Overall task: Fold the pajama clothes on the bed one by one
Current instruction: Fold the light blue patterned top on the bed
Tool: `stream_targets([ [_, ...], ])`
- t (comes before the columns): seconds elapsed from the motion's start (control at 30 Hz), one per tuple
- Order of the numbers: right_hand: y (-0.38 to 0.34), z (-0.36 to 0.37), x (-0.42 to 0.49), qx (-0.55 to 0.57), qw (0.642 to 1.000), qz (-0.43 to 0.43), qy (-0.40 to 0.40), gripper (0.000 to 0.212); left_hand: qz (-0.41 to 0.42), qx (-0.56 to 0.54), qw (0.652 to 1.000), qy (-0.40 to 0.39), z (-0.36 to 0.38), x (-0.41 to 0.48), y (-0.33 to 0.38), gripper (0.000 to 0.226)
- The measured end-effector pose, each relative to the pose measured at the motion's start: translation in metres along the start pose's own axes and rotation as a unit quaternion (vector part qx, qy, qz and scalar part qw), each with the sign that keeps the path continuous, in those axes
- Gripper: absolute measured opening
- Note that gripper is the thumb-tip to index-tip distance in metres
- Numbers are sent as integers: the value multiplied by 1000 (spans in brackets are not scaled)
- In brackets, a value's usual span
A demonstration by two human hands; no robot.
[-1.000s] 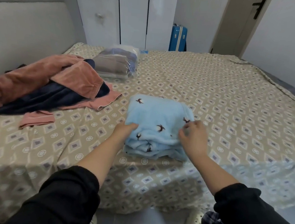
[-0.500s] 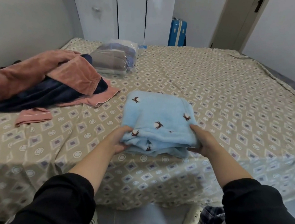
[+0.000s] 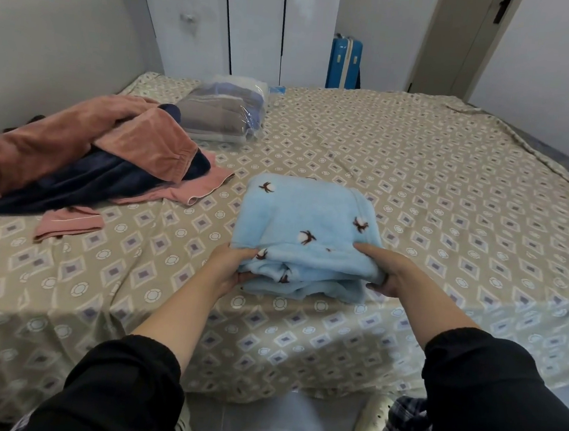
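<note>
A folded light-blue fleece pajama piece [image 3: 304, 224] with small brown-and-white motifs lies near the bed's front edge. My left hand [image 3: 229, 265] grips its near-left corner, thumb on top and fingers underneath. My right hand [image 3: 386, 270] grips the near-right corner the same way. An unfolded heap of rust-pink and navy pajama clothes [image 3: 85, 160] lies at the left of the bed [image 3: 417, 178].
A clear plastic bag of folded grey and blue clothes [image 3: 223, 110] sits at the back of the bed. A small pink piece [image 3: 69, 225] lies in front of the heap. Behind the bed stand a white wardrobe [image 3: 255, 23] and a blue suitcase [image 3: 344, 60].
Both hands went from resting on top of the folded blue piece to gripping its near corners, with fingers slipped underneath. The near edge looks slightly lifted.
</note>
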State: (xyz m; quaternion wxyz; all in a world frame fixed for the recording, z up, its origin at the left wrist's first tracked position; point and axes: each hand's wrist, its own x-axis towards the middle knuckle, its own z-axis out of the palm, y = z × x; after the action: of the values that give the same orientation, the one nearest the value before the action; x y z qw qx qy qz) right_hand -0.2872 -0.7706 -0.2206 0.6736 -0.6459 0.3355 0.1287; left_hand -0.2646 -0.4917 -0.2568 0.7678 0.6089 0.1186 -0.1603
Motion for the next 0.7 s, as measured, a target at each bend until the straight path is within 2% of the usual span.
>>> stream_targets([
  [0.1, 3, 1, 2, 34, 999, -6, 10, 42, 62, 16, 998, 23, -4, 4, -3, 40],
  [0.2, 16, 1, 6, 68, 998, 2, 4, 37, 71, 109, 991, 15, -13, 1, -12, 51],
  [0.27, 24, 1, 7, 42, 999, -8, 26, 47, 56, 158, 986, -20, -19, -3, -18, 65],
  [0.33, 25, 2, 6, 0, 998, -47, 51, 46, 43, 185, 980, -57, -23, -6, -12, 86],
  [0.4, 23, 2, 5, -56, 993, -80, 61, 45, 55, 260, 962, -69, -21, -6, 5, 105],
  [0.47, 22, 2, 8, -102, 987, -107, 64, 44, 135, 319, 937, 33, -14, -4, 26, 97],
  [0.5, 21, 3, 9, -122, 983, -121, 64, 43, 207, 340, 911, 105, -6, -4, 38, 85],
  [0.53, 20, 4, 11, -143, 979, -130, 65, 43, 288, 372, 868, 156, 5, -4, 50, 73],
  [0.6, 19, 6, 12, -183, 971, -135, 73, 44, 396, 492, 757, 167, 35, -2, 73, 60],
  [0.63, 18, 6, 12, -201, 967, -134, 78, 46, 408, 560, 707, 141, 50, 4, 80, 58],
  [0.7, 16, 4, 12, -239, 959, -126, 81, 47, 358, 680, 635, 75, 68, 19, 76, 59],
])
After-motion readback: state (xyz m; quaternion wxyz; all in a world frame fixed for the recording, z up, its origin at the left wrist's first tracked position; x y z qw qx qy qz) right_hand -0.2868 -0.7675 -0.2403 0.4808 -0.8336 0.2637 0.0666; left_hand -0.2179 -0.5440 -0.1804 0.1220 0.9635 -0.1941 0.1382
